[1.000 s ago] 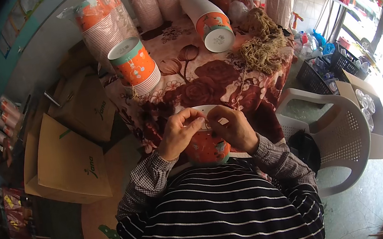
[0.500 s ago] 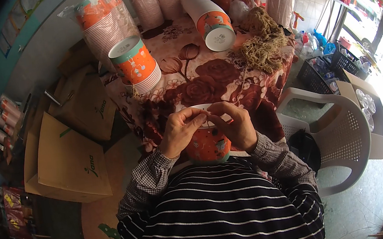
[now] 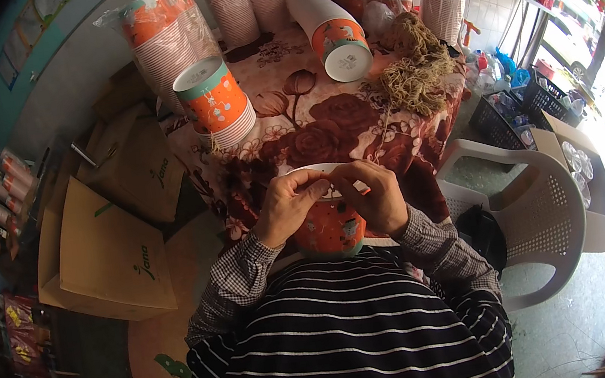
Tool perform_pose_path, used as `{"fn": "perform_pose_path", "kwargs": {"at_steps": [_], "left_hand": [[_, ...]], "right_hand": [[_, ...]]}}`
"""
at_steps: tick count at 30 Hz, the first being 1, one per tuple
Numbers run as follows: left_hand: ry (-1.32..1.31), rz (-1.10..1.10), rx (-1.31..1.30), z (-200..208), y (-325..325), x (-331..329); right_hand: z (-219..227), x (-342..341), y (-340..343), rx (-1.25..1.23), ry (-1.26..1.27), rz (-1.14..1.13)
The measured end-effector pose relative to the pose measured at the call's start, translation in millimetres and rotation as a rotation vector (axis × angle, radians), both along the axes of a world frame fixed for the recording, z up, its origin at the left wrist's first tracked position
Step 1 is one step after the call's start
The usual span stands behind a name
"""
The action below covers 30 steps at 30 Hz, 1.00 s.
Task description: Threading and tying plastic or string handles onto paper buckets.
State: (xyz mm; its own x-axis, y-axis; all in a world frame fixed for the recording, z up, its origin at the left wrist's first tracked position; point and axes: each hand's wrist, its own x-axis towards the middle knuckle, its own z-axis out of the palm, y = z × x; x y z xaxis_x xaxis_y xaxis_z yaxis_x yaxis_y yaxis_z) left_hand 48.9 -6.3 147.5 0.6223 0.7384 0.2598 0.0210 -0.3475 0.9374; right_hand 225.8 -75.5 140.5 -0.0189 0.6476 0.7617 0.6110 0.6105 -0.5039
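Observation:
An orange paper bucket point(image 3: 326, 227) with a white rim and green base band stands at the near table edge, against my striped top. Above its near rim, my left hand point(image 3: 291, 204) is closed in a pinch. My right hand point(image 3: 373, 194) pinches right beside it, fingertips almost touching. A thin strand, seemingly string, is between the fingertips; most of it is hidden by the fingers. A loose heap of tan string point(image 3: 416, 65) lies at the far right of the table. Upside down at the left stands a stack of orange buckets point(image 3: 215, 105), bits of string at its lower rims.
A nested stack of buckets point(image 3: 335, 34) lies on its side on the flowered tablecloth point(image 3: 297, 144). Plastic-wrapped bucket stacks point(image 3: 167, 43) line the far edge. Cardboard boxes point(image 3: 114, 250) stand left; a pale plastic chair point(image 3: 532, 214) and black crates point(image 3: 498, 119) are right.
Both hands stay over the bucket rim. My right fingers have curled slightly and shifted a little at the pinch; the bucket stays in place.

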Motion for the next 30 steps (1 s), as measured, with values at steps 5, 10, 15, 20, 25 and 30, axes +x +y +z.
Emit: {"fn": "perform_pose_path", "kwargs": {"at_steps": [5,10,15,20,25,30], "left_hand": [[0.06,-0.001,0.088,0.2,-1.9,-3.4],[-0.003,0.011,0.055,-7.5,1.5,-3.8],[-0.012,0.032,0.112,-7.3,2.3,-2.9],[0.009,0.02,0.09,-6.9,0.7,-2.3],[0.042,0.007,0.115,-0.1,-5.2,-1.5],[0.053,-0.016,0.046,1.8,-4.7,-0.6]], "right_hand": [[-3.7,1.1,-0.2,-0.273,0.274,0.107],[-8.4,3.8,3.9,-0.383,0.46,0.228],[-8.7,12.5,8.8,-0.521,0.637,0.363],[2.8,25.7,9.7,-0.62,0.563,0.488],[-2.2,29.5,6.2,-0.623,0.543,0.485],[-9.5,31.4,3.6,-0.601,0.543,0.458]]}}
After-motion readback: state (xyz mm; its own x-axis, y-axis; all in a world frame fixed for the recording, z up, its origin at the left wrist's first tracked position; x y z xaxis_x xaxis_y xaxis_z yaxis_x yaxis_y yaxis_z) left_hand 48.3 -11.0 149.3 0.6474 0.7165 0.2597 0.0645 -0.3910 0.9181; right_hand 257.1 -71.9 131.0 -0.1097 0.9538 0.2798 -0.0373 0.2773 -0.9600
